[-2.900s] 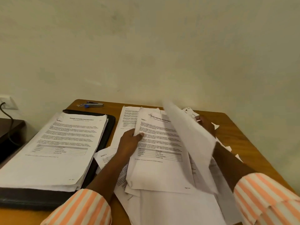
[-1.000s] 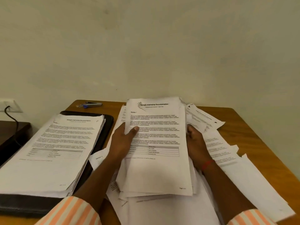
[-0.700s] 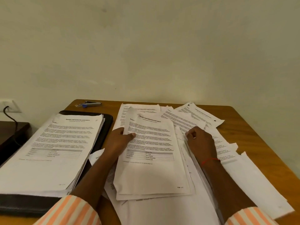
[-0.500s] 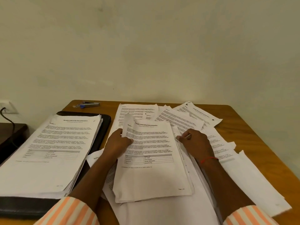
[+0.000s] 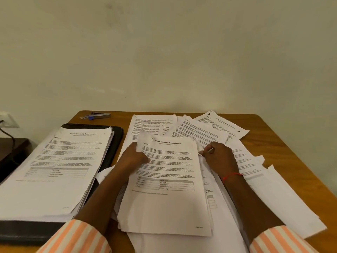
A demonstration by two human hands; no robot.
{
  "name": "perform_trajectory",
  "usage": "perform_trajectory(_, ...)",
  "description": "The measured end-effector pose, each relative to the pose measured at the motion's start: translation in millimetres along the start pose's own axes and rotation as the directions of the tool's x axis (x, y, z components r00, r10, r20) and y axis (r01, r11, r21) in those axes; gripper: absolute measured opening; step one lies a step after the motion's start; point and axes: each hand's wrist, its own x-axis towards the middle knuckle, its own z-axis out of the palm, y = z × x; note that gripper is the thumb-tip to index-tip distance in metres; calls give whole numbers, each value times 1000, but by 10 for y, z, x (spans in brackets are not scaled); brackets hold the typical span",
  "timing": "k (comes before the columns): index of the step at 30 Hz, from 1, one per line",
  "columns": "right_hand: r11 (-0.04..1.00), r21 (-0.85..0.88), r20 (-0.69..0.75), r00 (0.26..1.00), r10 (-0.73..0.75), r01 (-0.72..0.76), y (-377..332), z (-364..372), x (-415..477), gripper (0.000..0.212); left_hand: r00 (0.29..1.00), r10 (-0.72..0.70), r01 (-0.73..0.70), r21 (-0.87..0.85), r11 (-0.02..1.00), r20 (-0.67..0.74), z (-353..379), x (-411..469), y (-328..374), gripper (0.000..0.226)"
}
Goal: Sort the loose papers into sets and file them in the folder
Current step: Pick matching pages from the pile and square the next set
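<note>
A set of white printed pages [image 5: 169, 198] headed "Sample Internship Documentation" lies in the middle of the wooden table, on top of other sheets. My left hand [image 5: 134, 157] grips its upper left edge, thumb on the top page. My right hand [image 5: 218, 157] pinches the upper right corner of the sheets beside it. Loose printed papers [image 5: 200, 132] lie fanned out behind and to the right. On the left, a black folder [image 5: 116, 136] lies open under a thick stack of filed pages [image 5: 60, 170].
A stapler with a blue part [image 5: 96, 115] lies at the table's far left corner. The table's right edge [image 5: 295, 161] runs diagonally. A pale wall stands right behind the table. A dark side table [image 5: 11, 150] and a wall socket with cable sit at the far left.
The set was held up in both hands and has been laid down on the pile. My right hand let go of its side and moved to pinch a corner of the sheets at its right.
</note>
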Motion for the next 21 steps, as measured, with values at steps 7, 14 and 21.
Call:
perform_trajectory(7,972,237,-332,940,83,-2,31,-132,62,21,1000,-30,30,-133,991,6,-80,62,-46,42)
perform_trajectory(14,908,414,-422,897,131,62,45,-228,74,26,1000,-13,11,-197,980,-6,-57,67,-45,39)
perform_trajectory(21,900,423,-444,890,106,104,84,-200,84,25,1000,-18,17,-191,981,-4,-63,77,-75,38)
